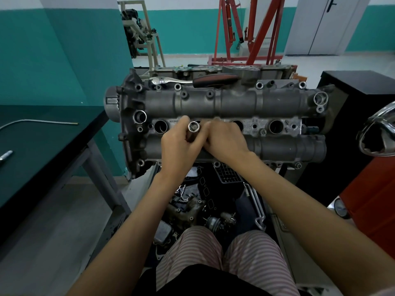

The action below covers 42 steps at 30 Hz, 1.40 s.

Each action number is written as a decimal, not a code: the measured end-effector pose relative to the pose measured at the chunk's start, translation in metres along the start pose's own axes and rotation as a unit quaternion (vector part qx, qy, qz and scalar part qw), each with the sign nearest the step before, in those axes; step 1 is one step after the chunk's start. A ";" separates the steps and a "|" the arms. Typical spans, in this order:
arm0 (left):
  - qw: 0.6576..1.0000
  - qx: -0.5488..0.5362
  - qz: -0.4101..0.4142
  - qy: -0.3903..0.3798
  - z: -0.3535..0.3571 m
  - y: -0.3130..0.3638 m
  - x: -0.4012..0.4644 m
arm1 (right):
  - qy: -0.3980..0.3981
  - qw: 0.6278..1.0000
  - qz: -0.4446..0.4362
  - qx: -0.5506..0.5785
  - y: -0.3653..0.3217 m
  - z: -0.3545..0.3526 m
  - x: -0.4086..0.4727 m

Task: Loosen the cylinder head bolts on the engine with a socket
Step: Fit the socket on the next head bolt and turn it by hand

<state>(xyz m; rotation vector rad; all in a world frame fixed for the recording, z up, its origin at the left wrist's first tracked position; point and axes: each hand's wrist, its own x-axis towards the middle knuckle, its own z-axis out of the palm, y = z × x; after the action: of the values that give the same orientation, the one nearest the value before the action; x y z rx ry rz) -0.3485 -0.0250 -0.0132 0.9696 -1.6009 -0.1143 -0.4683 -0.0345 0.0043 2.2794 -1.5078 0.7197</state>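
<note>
The grey cylinder head point(235, 102) of the engine lies across the middle of the view, with round plug wells along its centre. My left hand point(179, 146) grips a chrome socket point(193, 127), its open end facing up, over the centre row. My right hand point(224, 139) sits close beside it, fingers curled against the socket's side. A ratchet point(192, 80) with a red and black handle lies on the far edge of the head, untouched. Bolt heads point(177, 87) ring the head's rim.
A dark green workbench point(32, 159) stands at left with a bent metal rod point(38, 122) on it. A black and red cabinet point(367, 167) is at right. Loose parts and gaskets point(203, 197) lie under the engine. A red engine hoist point(248, 30) stands behind.
</note>
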 end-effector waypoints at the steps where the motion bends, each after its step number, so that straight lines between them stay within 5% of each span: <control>1: 1.000 -0.004 -0.004 -0.005 0.000 0.000 -0.001 | -0.003 1.000 -0.004 -0.009 0.000 0.002 0.000; 32: 1.000 -0.007 -0.012 -0.005 0.000 0.001 -0.002 | 0.014 0.998 0.003 0.058 -0.001 -0.003 -0.002; 42: 1.000 -0.009 0.006 0.005 0.002 0.001 -0.002 | 0.002 1.000 -0.005 -0.005 -0.001 0.002 -0.001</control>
<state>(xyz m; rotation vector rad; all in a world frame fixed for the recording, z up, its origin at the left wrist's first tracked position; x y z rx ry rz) -0.3505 -0.0240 -0.0151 0.9460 -1.5928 -0.1149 -0.4670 -0.0340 0.0021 2.2741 -1.4946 0.7122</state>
